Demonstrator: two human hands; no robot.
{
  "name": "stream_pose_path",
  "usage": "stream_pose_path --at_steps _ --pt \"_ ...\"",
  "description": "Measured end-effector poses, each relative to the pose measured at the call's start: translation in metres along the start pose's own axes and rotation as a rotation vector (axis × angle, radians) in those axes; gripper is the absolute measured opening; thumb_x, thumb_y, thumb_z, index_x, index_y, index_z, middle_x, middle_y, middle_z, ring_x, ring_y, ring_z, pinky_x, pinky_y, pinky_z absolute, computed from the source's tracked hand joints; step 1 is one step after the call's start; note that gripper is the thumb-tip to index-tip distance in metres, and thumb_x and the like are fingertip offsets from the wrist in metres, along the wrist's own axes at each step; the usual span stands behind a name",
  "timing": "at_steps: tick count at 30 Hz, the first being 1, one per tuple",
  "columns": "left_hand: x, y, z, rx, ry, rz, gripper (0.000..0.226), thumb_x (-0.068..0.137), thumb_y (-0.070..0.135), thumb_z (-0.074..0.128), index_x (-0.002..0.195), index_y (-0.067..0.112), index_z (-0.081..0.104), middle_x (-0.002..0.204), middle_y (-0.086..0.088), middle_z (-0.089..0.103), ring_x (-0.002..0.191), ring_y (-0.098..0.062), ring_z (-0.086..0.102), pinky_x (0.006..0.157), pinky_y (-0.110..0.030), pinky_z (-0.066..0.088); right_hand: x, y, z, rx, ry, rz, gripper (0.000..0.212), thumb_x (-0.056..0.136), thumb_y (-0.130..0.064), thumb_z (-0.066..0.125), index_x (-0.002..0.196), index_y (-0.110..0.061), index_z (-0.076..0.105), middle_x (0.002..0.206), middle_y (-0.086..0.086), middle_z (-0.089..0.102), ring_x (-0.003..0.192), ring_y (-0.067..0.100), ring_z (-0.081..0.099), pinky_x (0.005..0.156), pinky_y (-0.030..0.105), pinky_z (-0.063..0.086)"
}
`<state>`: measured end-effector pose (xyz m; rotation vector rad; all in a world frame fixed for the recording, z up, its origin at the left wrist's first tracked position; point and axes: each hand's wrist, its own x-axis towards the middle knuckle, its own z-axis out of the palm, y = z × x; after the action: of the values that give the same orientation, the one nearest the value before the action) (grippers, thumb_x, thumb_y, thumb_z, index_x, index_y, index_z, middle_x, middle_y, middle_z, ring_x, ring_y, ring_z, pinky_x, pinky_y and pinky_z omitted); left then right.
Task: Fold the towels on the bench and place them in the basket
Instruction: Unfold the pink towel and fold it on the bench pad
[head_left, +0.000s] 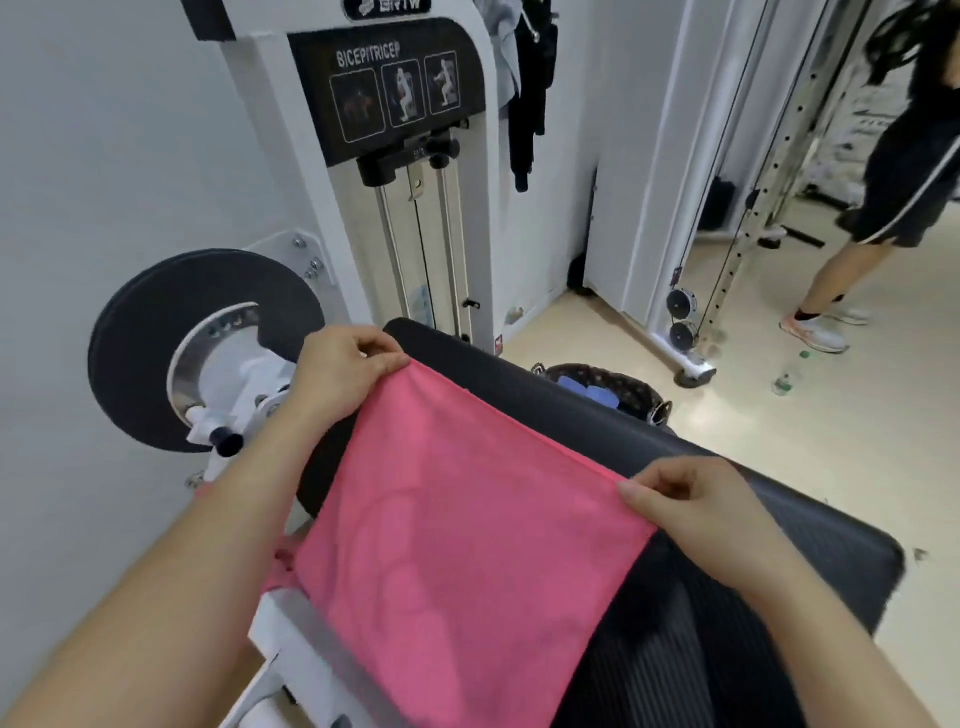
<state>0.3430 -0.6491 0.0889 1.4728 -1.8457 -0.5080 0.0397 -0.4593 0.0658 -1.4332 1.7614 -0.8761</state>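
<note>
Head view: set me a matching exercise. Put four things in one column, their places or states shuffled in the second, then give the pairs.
1 pink towel
2 basket
3 left hand
4 bottle

A on the floor beyond the bench, blue cloth inside
B pinches the towel's far left corner
C on the floor, far right
D held stretched over the bench

Pairs: 1-D, 2-A, 3-B, 4-C

Black bench (566, 415) is carrying a pink towel (467, 545).
Towel is spreading across the pad; dark basket (641, 391) is sitting on the floor (779, 467) just beyond it.
</note>
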Motion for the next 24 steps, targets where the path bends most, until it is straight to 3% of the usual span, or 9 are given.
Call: stream_pose_path --at_steps 2,5,10,16,21,24 --pt "0.013 -0.006 0.032 0.071 -0.103 0.002 0.018 0.079 0.022 0.077 0.069 0.034 0.069 0.064 0.017 0.066 0.062 -0.001 0.06 0.069 -0.025 0.048 0.01 0.018 0.009 -0.172 0.143 0.037 0.022 0.088 -0.032 0.065 0.067 -0.03 0.07 0.066 -0.013 0.068 0.065 0.002 0.061 0.057 0.021 0.043" --pt "0.032 -0.014 0.067 0.083 -0.181 0.008 0.02 0.082 0.019 0.074 0.068 0.032 0.067 0.058 0.014 0.065 0.053 -0.007 0.062 0.066 -0.027 0.05 0.03 0.031 0.015 -0.392 0.263 0.034 0.016 0.089 -0.031 0.062 0.074 -0.033 0.068 0.069 -0.017 0.06 0.067 -0.001 0.053 0.054 0.017 0.033" --pt "0.062 -0.026 0.093 0.09 -0.122 0.044 0.014 0.082 0.024 0.071 0.072 0.033 0.069 0.073 0.02 0.066 0.071 -0.001 0.061 0.075 -0.026 0.046 0.062 0.035 0.013 -0.492 0.394 -0.01 0.01 0.087 -0.025 0.063 0.082 -0.022 0.072 0.073 -0.008 0.061 0.073 0.015 0.055 0.058 0.03 0.042" --pt "0.081 -0.032 0.114 0.033 -0.062 0.031 0.01 0.085 0.02 0.068 0.089 0.022 0.077 0.083 0.012 0.069 0.083 -0.006 0.06 0.083 -0.025 0.044 0.084 0.043 0.011 -0.577 0.471 -0.037 0.018 0.092 -0.024 0.059 0.086 -0.015 0.073 0.078 0.002 0.06 0.08 0.023 0.05 0.061 0.033 0.034" --pt "0.077 -0.031 0.124 0.039 -0.002 0.036 0.014 0.089 0.02 0.065 0.097 0.019 0.077 0.094 0.008 0.071 0.091 -0.008 0.061 0.086 -0.021 0.04 0.096 0.047 0.015 -0.655 0.511 -0.05 0.023 0.094 -0.023 0.056 0.09 -0.01 0.074 0.086 0.008 0.063 0.083 0.029 0.05 0.068 0.038 0.039" --pt "0.067 -0.026 0.117 0.003 0.034 0.011 0.02 0.089 0.022 0.064 0.108 0.022 0.073 0.097 0.009 0.07 0.09 -0.008 0.061 0.085 -0.02 0.041 0.092 0.044 0.019 -0.681 0.596 -0.087 0.018 0.093 -0.016 0.058 0.096 -0.009 0.074 0.093 0.011 0.063 0.087 0.033 0.05 0.07 0.037 0.033"
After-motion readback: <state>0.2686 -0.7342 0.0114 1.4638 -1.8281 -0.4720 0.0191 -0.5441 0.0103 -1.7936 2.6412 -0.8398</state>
